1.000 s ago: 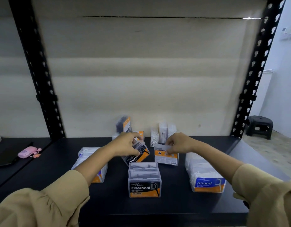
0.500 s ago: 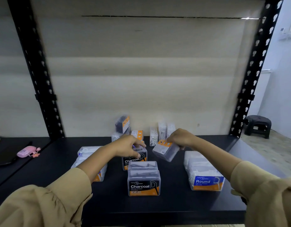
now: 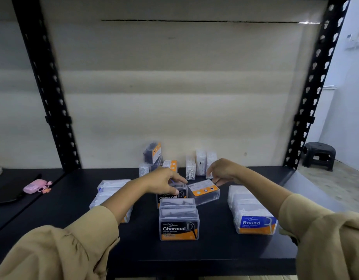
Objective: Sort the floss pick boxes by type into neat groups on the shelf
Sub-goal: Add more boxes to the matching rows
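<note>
A column of clear Charcoal boxes stands mid-shelf, the front Charcoal box (image 3: 178, 227) facing me. My left hand (image 3: 166, 182) grips the rear Charcoal box (image 3: 171, 197) from above, thumb on its front. Just right of it lies a clear box with an orange label (image 3: 203, 191), flat and slightly skewed. My right hand (image 3: 223, 171) hovers over its far right corner with fingers spread, holding nothing. A row of white Round boxes (image 3: 255, 224) sits on the right, and another row of white boxes (image 3: 110, 190) on the left, partly hidden by my left forearm.
Unsorted boxes crowd the back wall: a dark box on end (image 3: 153, 152), small orange-labelled ones (image 3: 170, 164) and white upright ones (image 3: 200, 164). Black shelf uprights (image 3: 307, 110) frame the bay. A pink case (image 3: 36, 185) lies on the neighbouring shelf, a black stool (image 3: 319, 155) on the floor.
My left hand turned its Charcoal box upright behind the front ones. My right hand lifted the orange-labelled box, set it down flat beside the Charcoal column and let go.
</note>
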`<state>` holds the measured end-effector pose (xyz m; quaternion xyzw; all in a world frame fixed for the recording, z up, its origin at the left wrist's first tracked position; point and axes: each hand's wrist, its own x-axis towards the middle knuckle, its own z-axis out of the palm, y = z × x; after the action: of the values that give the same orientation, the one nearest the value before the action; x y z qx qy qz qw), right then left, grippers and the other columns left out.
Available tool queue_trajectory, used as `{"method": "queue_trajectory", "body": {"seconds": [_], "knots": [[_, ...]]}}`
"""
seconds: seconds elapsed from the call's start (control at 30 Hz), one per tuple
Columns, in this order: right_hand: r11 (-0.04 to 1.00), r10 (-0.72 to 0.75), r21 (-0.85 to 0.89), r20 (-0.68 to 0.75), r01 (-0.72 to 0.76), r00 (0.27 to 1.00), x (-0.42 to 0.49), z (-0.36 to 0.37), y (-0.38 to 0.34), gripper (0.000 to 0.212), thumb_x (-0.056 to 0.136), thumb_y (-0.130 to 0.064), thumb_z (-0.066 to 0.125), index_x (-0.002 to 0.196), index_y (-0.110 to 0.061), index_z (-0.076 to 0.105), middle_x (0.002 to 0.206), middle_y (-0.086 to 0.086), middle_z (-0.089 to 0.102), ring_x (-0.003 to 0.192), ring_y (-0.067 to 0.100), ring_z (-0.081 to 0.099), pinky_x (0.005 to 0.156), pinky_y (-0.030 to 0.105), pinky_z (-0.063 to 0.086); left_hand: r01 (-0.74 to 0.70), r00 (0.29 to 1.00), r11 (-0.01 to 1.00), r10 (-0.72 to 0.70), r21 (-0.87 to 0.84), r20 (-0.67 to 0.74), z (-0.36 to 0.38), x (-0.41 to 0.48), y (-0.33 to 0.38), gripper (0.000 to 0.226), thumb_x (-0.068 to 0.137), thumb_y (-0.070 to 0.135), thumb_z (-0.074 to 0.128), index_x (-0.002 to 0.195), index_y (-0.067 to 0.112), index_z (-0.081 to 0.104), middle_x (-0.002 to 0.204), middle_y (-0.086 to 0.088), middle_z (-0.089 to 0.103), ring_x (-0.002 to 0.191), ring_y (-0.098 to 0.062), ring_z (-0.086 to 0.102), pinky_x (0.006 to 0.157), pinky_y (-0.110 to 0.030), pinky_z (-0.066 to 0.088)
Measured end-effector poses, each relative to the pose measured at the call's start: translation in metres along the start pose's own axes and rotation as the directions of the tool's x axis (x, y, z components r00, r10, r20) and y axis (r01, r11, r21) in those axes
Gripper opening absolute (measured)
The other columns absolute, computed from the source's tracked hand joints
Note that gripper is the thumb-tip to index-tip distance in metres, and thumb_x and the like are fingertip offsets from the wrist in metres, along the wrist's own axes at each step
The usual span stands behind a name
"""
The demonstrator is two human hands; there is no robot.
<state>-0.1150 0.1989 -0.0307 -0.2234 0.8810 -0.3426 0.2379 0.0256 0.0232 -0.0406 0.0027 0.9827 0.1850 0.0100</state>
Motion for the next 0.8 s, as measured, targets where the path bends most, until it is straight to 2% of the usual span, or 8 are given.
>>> {"method": "queue_trajectory", "body": {"seconds": [0.03, 0.1, 0.17, 0.23, 0.33, 0.53, 0.67, 0.8], "knots": [[0.995, -0.073, -0.069, 0.026, 0.075, 0.997, -0.002, -0.001, 0.000, 0.030, 0.087, 0.003, 0.042, 0.110, -0.005, 0.060, 0.086, 0.008, 0.057, 0.070, 0.016, 0.058, 0.061, 0.022, 0.053, 0.001, 1.000, 1.000, -0.001, -0.002, 0.001, 0.000, 0.000, 0.000, 0.045, 0.084, 0.022, 0.067, 0.127, 0.029, 0.057, 0.135, 0.005, 0.056, 0.122, -0.009, 0.051, 0.101, -0.024, 0.041], [0.929, -0.196, -0.290, 0.147, 0.232, 0.969, -0.007, -0.001, 0.002, 0.035, 0.080, -0.001, 0.056, 0.113, -0.013, 0.057, 0.100, 0.005, 0.053, 0.086, 0.017, 0.053, 0.072, 0.024, 0.047, 0.000, 1.000, 1.000, 0.000, -0.001, 0.002, 0.000, 0.000, -0.001, 0.045, 0.084, 0.022, 0.067, 0.127, 0.028, 0.057, 0.135, 0.005, 0.055, 0.123, -0.009, 0.050, 0.101, -0.023, 0.041], [0.775, -0.219, -0.532, 0.279, 0.340, 0.935, -0.006, 0.003, 0.005, 0.050, 0.075, -0.013, 0.069, 0.121, -0.020, 0.050, 0.119, 0.003, 0.047, 0.105, 0.019, 0.048, 0.087, 0.029, 0.042, -0.004, 1.000, 1.000, 0.004, 0.000, 0.000, 0.000, 0.000, -0.001, 0.045, 0.084, 0.022, 0.068, 0.127, 0.029, 0.057, 0.135, 0.006, 0.056, 0.122, -0.008, 0.050, 0.100, -0.022, 0.040], [0.660, -0.216, -0.650, 0.315, 0.376, 0.924, 0.001, 0.010, 0.011, 0.066, 0.071, -0.023, 0.076, 0.127, -0.024, 0.042, 0.129, 0.001, 0.042, 0.116, 0.022, 0.044, 0.097, 0.035, 0.040, -0.001, 1.000, 1.000, 0.001, -0.015, 0.007, 0.000, 0.000, -0.002, 0.045, 0.083, 0.022, 0.068, 0.126, 0.030, 0.057, 0.134, 0.006, 0.056, 0.121, -0.008, 0.051, 0.102, -0.025, 0.041], [0.675, -0.241, -0.635, 0.290, 0.375, 0.926, 0.008, 0.018, 0.014, 0.070, 0.069, -0.025, 0.079, 0.126, -0.027, 0.038, 0.131, 0.003, 0.045, 0.115, 0.024, 0.045, 0.095, 0.038, 0.041, -0.002, 1.000, 0.999, 0.003, -0.049, 0.029, -0.001, 0.000, -0.002, 0.045, 0.083, 0.021, 0.069, 0.125, 0.030, 0.058, 0.134, 0.006, 0.056, 0.121, -0.008, 0.050, 0.104, -0.028, 0.041], [0.779, -0.180, -0.535, 0.309, 0.328, 0.934, 0.005, 0.005, 0.005, 0.044, 0.088, -0.036, 0.059, 0.128, -0.019, 0.052, 0.128, 0.004, 0.055, 0.114, 0.024, 0.052, 0.090, 0.032, 0.040, 0.000, 0.998, 0.982, 0.011, -0.188, 0.058, -0.002, -0.001, -0.003, 0.042, 0.086, 0.020, 0.065, 0.127, 0.027, 0.057, 0.127, 0.004, 0.061, 0.117, -0.005, 0.055, 0.102, -0.020, 0.041], [0.912, -0.124, -0.342, 0.300, 0.228, 0.946, 0.003, -0.004, 0.010, 0.030, 0.097, -0.036, 0.042, 0.100, -0.011, 0.058, 0.091, 0.009, 0.065, 0.078, 0.023, 0.060, 0.065, 0.022, 0.050, 0.079, 0.996, 0.982, -0.084, -0.171, -0.022, -0.002, -0.003, -0.015, 0.031, 0.091, 0.023, 0.058, 0.121, 0.021, 0.063, 0.127, 0.002, 0.061, 0.117, -0.010, 0.055, 0.101, -0.022, 0.040], [0.928, -0.136, -0.302, 0.274, 0.219, 0.952, 0.003, -0.004, 0.015, 0.030, 0.100, -0.032, 0.033, 0.082, -0.017, 0.052, 0.087, 0.009, 0.066, 0.066, 0.018, 0.060, 0.058, 0.020, 0.049, 0.119, 0.993, 0.986, -0.116, -0.120, 0.030, 0.001, -0.005, -0.016, 0.029, 0.095, 0.019, 0.052, 0.121, 0.014, 0.063, 0.124, -0.001, 0.063, 0.112, -0.012, 0.056, 0.098, -0.022, 0.041]]}}
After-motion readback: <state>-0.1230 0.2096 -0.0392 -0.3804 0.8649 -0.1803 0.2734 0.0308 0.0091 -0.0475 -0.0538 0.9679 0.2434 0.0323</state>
